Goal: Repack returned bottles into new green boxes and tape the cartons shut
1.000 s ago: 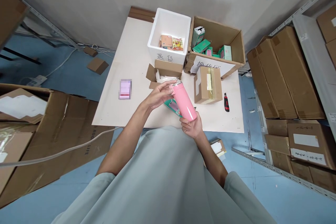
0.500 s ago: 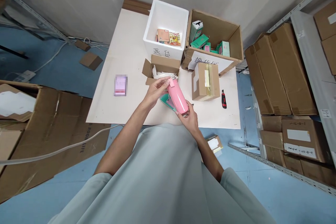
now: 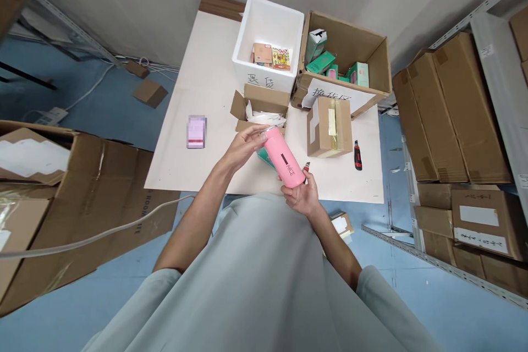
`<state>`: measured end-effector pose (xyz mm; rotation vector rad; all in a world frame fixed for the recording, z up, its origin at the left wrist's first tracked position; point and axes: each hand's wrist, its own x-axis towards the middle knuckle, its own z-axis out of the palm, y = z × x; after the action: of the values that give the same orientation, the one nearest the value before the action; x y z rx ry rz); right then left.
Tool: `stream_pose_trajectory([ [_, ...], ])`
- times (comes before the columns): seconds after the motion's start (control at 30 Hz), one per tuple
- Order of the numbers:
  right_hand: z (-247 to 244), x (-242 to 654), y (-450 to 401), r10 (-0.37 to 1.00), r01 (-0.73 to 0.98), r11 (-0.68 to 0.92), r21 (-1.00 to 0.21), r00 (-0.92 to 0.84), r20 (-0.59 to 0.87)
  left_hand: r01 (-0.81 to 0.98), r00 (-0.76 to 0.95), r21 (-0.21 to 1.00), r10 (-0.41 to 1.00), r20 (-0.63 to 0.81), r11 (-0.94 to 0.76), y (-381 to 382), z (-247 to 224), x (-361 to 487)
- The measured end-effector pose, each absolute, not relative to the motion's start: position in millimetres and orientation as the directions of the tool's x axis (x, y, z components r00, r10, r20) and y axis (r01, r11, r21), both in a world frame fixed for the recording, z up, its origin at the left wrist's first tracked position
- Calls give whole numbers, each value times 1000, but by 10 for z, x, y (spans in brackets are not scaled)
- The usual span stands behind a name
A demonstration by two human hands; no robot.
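Note:
A pink insulated bottle [image 3: 284,158] with dark lettering on its side is held at a slant between my two hands. My left hand [image 3: 246,144] has its fingers closed around the upper end, near a silvery rim. The lower end rests in my right hand [image 3: 303,193], whose fingers wrap its base. A small red and dark tool, partly hidden, shows as a tip [image 3: 306,166] beside my right fingers; I cannot tell whether it is held or lies on the table. Behind the bottle, a green box [image 3: 265,157] is mostly covered.
An open carton [image 3: 264,93] with white packing sits beyond my hands. Behind stand a white foam box [image 3: 243,63] with booklets and a large carton [image 3: 373,69] holding green boxes. To the right are a taped carton [image 3: 324,132] and a red-black utility knife [image 3: 357,157].
The bottle has turned in my hands, so its lettering now faces up. My right hand has shifted lower under the base. The view has moved slightly.

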<state>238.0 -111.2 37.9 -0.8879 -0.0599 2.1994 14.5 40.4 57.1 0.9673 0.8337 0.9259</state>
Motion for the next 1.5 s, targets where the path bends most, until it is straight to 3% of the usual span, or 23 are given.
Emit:
stream_pose_trajectory([
  [0.07, 320, 2354, -1072, 657, -577, -736, -353, -485, -577, -262, 314, 922, 929, -197, 284, 363, 515, 97],
  [0.17, 163, 2339, -946, 703, -379, -711, -593, -410, -581, -267, 194, 923, 954, -230, 277, 293, 437, -58],
  [0.27, -42, 2355, -725, 837, 123, -523, -843, -112, -535, -232, 39, 944, 972, -232, 235, 241, 348, -335],
  [0.3, -116, 2357, -637, 879, 337, -444, -830, -14, -476, -215, -13, 949, 971, -238, 230, 229, 312, -447],
  [0.37, -269, 2339, -459, 922, 684, -317, -657, 60, -382, -194, -103, 951, 959, -264, 241, 205, 233, -674],
  [0.47, -502, 2228, -238, 905, 896, -203, -395, 18, -425, -205, -194, 941, 932, -308, 268, 144, 116, -961],
  [0.57, -696, 2080, -134, 869, 951, -149, -271, -5, -496, -244, -258, 927, 903, -344, 283, 44, 21, -1128],
  [0.67, -786, 2032, -155, 864, 963, -119, -243, -20, -503, -248, -315, 925, 880, -356, 286, -64, -58, -1204],
  [0.9, -680, 2383, -508, 892, 888, -23, -459, -189, -410, -238, -371, 934, 863, -342, 267, -151, -162, -1275],
  [1.07, -695, 2502, -721, 892, 818, -82, -570, -195, -407, -252, -328, 932, 883, -337, 261, -52, -88, -1154],
  [1.37, -709, 2466, -722, 877, 751, -173, -637, -177, -447, -150, -241, 960, 933, -267, 236, 62, 196, -524],
  [1.5, -490, 2561, -756, 915, 720, -172, -672, -136, -380, -102, -213, 971, 949, -232, 215, 49, 231, -329],
])
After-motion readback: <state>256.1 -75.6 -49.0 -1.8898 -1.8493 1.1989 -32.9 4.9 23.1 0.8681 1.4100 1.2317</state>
